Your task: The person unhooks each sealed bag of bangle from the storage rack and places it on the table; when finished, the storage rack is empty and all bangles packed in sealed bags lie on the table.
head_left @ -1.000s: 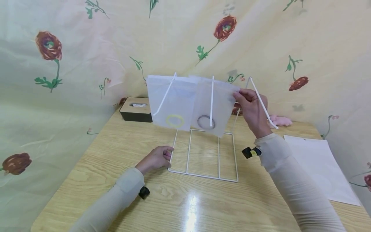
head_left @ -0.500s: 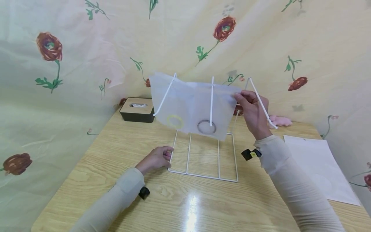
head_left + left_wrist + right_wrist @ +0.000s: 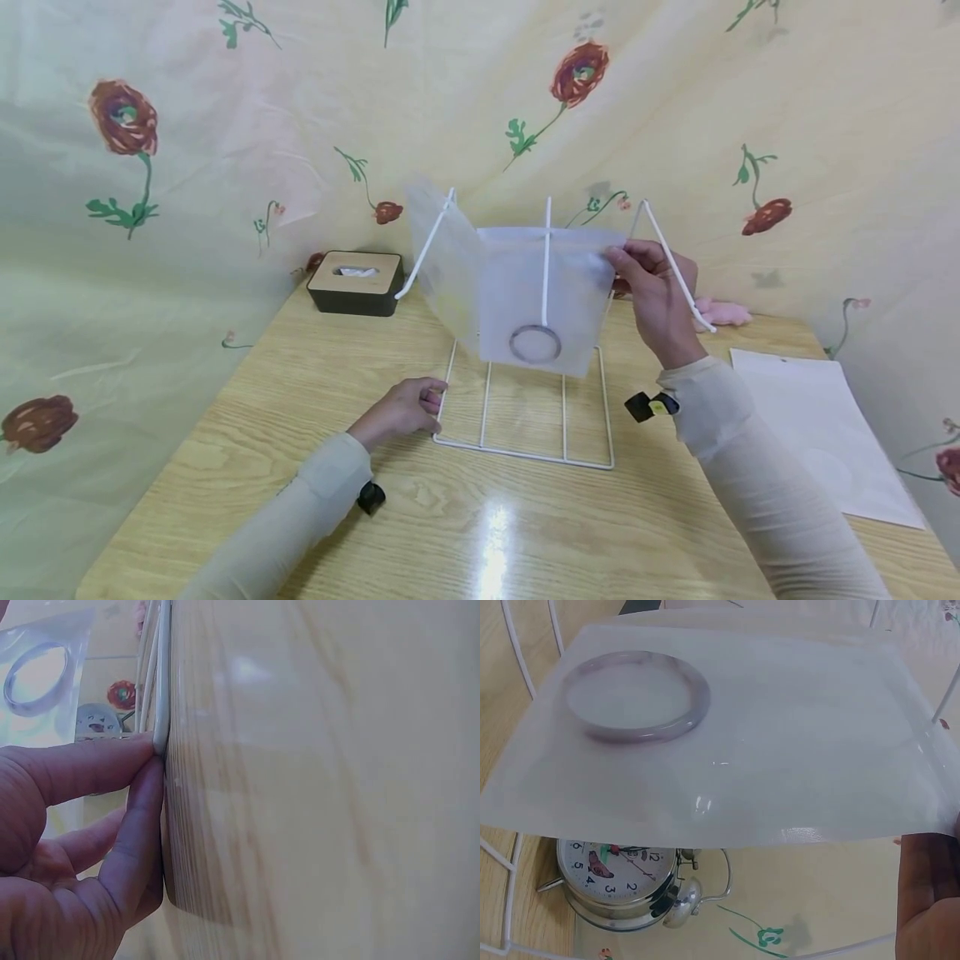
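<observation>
My right hand (image 3: 656,287) pinches the upper right corner of a translucent plastic bag (image 3: 577,283) at the middle hook of a white wire rack (image 3: 522,454). Inside it lies a mottled purple-grey bangle (image 3: 700,697), low in the bag. A second translucent bag (image 3: 459,258) hangs at the rack's left hook, turned at an angle and slightly blurred; the yellow ring in it shows only faintly. The rack's right hook carries nothing. Down at the front left corner, my left hand (image 3: 408,407) pinches the rack's base wire (image 3: 161,690) between thumb and fingers.
A twin-bell alarm clock (image 3: 615,877) stands behind the bag in the right wrist view. On the wooden table (image 3: 337,508) are a black tissue box with a wooden lid (image 3: 326,271), a pink soft thing (image 3: 723,312) and a flat white pouch (image 3: 802,400).
My right hand has moved slightly down, lowering the purple-grey bangle's bag. The left bag has swung from facing forward to an angle. My left hand stays on the base.
</observation>
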